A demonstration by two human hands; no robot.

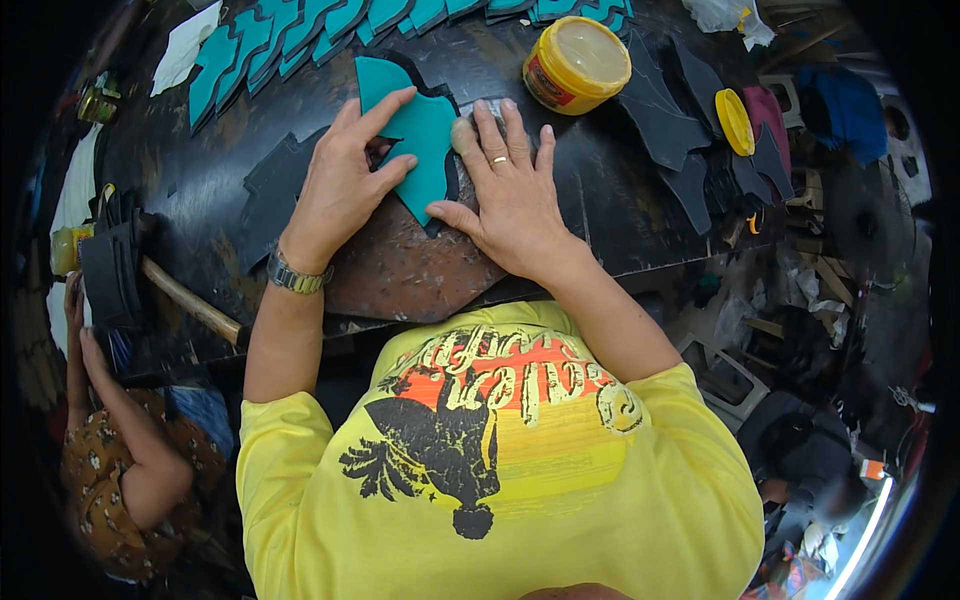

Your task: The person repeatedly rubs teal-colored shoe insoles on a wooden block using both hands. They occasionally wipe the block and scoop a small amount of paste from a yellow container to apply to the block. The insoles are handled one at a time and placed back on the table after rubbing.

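A teal cut piece with a black border (424, 150) lies on a brown worn board (405, 270) in front of me. My left hand (345, 175) is at its left side, the index finger and thumb resting on the teal face. The other fingers of that hand curl in at the piece's edge and are partly hidden. Flat on the board, my right hand (515, 195) has its fingers stretched out along the right edge of the piece. Its thumb touches the lower part of the teal piece.
Rows of teal pieces (290, 35) lie along the far edge of the black table (590, 220). A yellow tub (577, 66) of pale paste stands back right, near black cut pieces (655, 110) and a yellow lid (734, 122). A wooden handle (190, 300) and another person (150, 470) are at left.
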